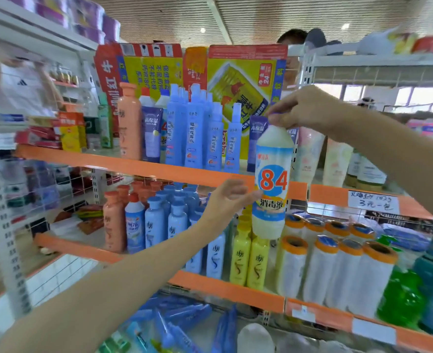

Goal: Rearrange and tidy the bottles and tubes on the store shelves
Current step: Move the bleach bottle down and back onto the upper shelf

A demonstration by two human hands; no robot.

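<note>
Nearest me, my left grip (229, 200) is spread apart, fingertips touching the bottle (272, 182). My right grip (304, 108) is clamped on its cap, before the orange shelf (134, 163).

One head-worn wide-angle view looked forward at the store shelves (144, 165) from close range, about level with the upper orange shelf. Both arms reached in from the near edge. Ceiling showed at the top, far behind.

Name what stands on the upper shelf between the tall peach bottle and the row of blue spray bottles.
In the head view, a purple tube stands between the peach bottle and the blue spray bottles, with white bottles partly hidden behind it.
</note>
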